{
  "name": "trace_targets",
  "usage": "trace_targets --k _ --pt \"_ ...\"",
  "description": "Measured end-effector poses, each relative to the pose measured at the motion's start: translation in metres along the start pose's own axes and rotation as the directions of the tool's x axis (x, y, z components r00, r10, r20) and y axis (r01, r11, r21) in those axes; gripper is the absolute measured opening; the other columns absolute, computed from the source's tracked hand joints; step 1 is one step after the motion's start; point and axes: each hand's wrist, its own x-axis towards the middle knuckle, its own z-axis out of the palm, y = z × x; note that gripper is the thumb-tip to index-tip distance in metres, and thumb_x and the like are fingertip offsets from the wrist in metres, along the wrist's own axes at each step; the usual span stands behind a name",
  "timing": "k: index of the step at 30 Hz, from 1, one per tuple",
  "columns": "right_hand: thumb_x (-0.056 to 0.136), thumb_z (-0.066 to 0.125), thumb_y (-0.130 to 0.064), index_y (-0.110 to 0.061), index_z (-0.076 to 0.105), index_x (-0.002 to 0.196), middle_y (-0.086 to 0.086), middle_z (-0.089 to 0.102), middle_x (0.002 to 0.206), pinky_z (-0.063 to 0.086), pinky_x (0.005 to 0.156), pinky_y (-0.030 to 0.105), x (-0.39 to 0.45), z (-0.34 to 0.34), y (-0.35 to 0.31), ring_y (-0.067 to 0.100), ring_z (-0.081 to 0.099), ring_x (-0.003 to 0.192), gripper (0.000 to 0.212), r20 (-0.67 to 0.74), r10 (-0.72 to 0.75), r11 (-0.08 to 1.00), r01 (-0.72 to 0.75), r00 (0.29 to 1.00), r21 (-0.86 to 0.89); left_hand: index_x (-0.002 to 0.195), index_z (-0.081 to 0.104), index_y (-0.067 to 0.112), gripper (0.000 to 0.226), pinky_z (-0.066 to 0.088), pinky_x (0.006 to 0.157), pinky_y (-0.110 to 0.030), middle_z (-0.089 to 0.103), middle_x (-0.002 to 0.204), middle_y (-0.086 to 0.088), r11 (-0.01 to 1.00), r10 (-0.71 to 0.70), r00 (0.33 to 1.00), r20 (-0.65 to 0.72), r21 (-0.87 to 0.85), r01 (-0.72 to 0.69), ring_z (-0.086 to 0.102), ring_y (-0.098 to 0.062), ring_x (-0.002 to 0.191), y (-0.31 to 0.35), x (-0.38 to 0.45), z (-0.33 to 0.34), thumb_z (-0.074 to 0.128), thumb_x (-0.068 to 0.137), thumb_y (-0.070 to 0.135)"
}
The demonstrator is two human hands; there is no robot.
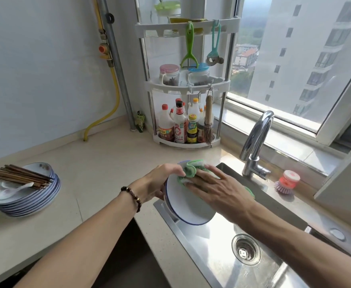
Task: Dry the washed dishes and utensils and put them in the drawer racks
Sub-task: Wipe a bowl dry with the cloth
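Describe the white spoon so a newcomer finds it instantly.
Look at the stack of blue-rimmed plates on the counter's left. The white ceramic spoon lies on the top plate, beside the dark wooden chopsticks. It is the only pale, curved utensil there.

One held plate (191, 206), one cloth (189, 170), two spoons (14, 189), one faucet (255, 142)

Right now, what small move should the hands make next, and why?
Probably sweep the green cloth down across the plate: the right hand presses it only near the upper rim, while the left hand grips the tilted plate over the sink.
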Motion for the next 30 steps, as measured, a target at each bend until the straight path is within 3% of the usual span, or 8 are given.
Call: trace_targets --k 6,9,14,17,20,24,27,30 --pt "0.073 0.058 -0.002 -0.012 0.031 0.156 0.005 0.043 0.154 0.01 0.126 0.038 -0.01 0.009 -0.028 0.025 0.028 0.149 0.088 0.117 0.22 0.915 -0.247 0.968 0.318 0.103 0.072 0.007 0.058 0.042 0.047 -0.021 0.071 0.09 -0.018 0.994 0.06 0.974 -0.219 -0.074 -0.078 0.066 -0.03 0.07 0.007 0.011 0.0 0.066 0.059 0.044" --pt "0.07 0.049 -0.003 -0.022 0.056 0.136 -0.002 0.062 0.12 0.023 0.12 0.045 -0.009 0.007 -0.04 0.021 0.048 0.121 0.069 0.044 0.358 0.761 -0.319 0.933 0.564 0.111 0.072 0.011 0.065 0.047 0.051 -0.024 0.074 0.104 -0.02 0.973 0.039 0.974 -0.222 -0.215 -0.088 0.072 -0.039 0.085 0.008 0.016 0.001 0.068 0.058 0.048" --pt "0.073 0.079 -0.001 -0.024 0.066 0.104 -0.005 0.057 0.084 0.044 0.103 0.054 -0.016 0.017 -0.024 0.022 0.049 0.083 0.04 -0.205 0.342 0.909 -0.267 0.917 0.319 0.108 0.068 0.013 0.029 0.057 0.067 -0.032 0.075 0.089 -0.013 0.932 -0.022 1.0 -0.013 -0.362 0.016 0.072 -0.029 0.078 0.016 0.011 0.014 0.054 0.096 0.036" --pt "0.065 0.085 -0.003 -0.023 0.064 0.092 -0.002 0.055 0.079 0.053 0.081 0.044 -0.018 0.021 -0.011 0.023 0.046 0.075 0.04 -0.22 0.302 0.936 -0.245 0.927 0.253 0.128 0.062 0.015 0.046 0.051 0.1 -0.043 0.065 0.131 -0.014 0.988 0.147 0.952 -0.268 0.073 -0.133 0.063 -0.03 0.117 0.007 0.023 0.019 0.057 0.096 0.048" --pt "0.062 0.09 -0.008 -0.023 0.064 0.088 -0.001 0.06 0.078 0.051 0.071 0.038 -0.024 0.023 -0.001 0.022 0.051 0.072 0.04 -0.168 0.301 0.931 -0.251 0.939 0.265 0.138 0.058 0.018 0.083 0.018 0.123 -0.045 0.04 0.157 -0.005 0.533 0.583 0.812 -0.041 0.773 -0.344 0.023 -0.02 0.151 -0.005 0.021 0.011 0.035 0.085 0.078" --pt "0.067 0.09 -0.01 -0.02 0.067 0.088 -0.001 0.063 0.077 0.041 0.064 0.031 -0.029 0.018 0.01 0.022 0.053 0.07 0.032 -0.125 0.335 0.892 -0.272 0.934 0.362 0.109 0.07 0.021 0.048 0.003 0.124 -0.059 0.063 0.131 -0.004 -0.13 0.462 0.778 0.426 0.9 -0.416 0.043 -0.023 0.141 -0.019 0.024 0.013 0.059 0.085 0.061" --pt "0.071 0.087 -0.008 -0.018 0.071 0.097 0.0 0.067 0.088 0.048 0.067 0.035 -0.029 0.014 0.012 0.022 0.054 0.081 0.033 -0.1 0.371 0.811 -0.269 0.923 0.52 0.096 0.071 0.019 0.008 0.027 0.12 -0.05 0.073 0.092 -0.001 -0.051 0.548 0.733 0.402 0.891 -0.451 0.066 -0.022 0.096 -0.018 0.03 0.018 0.071 0.09 0.024" --pt "0.078 0.082 -0.004 -0.023 0.068 0.126 -0.001 0.07 0.12 0.054 0.09 0.03 -0.033 0.009 0.018 0.015 0.062 0.104 0.053 -0.07 0.593 0.582 -0.367 0.802 0.725 0.091 0.072 0.021 0.009 0.048 0.084 -0.032 0.068 0.085 0.005 0.406 0.416 0.873 0.255 0.807 -0.429 0.061 -0.018 0.089 -0.017 0.027 0.016 0.078 0.086 0.025"
